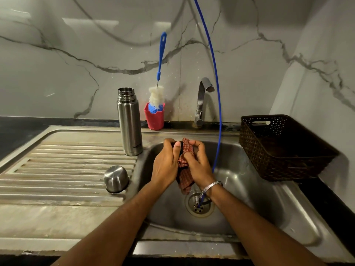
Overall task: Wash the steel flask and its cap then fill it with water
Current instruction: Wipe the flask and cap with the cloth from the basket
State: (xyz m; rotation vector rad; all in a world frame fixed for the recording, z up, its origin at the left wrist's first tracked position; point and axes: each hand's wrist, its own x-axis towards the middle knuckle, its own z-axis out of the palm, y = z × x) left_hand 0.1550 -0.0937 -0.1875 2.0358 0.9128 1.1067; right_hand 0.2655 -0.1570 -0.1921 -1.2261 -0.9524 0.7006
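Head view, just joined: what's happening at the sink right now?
A person holds a checked cloth over the sink with both hands: the left hand and right hand have their fingers curled round it, and something dark shows between them. The flask stands open and upright on the drainboard, untouched. Its cap lies mouth down nearby. The tap shows no water running.

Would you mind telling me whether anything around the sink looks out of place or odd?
A thin blue tube hangs from above, its end resting at the sink drain. The steel cap sits tilted, mouth down, on the drainboard. Nothing looks spilled or damaged.
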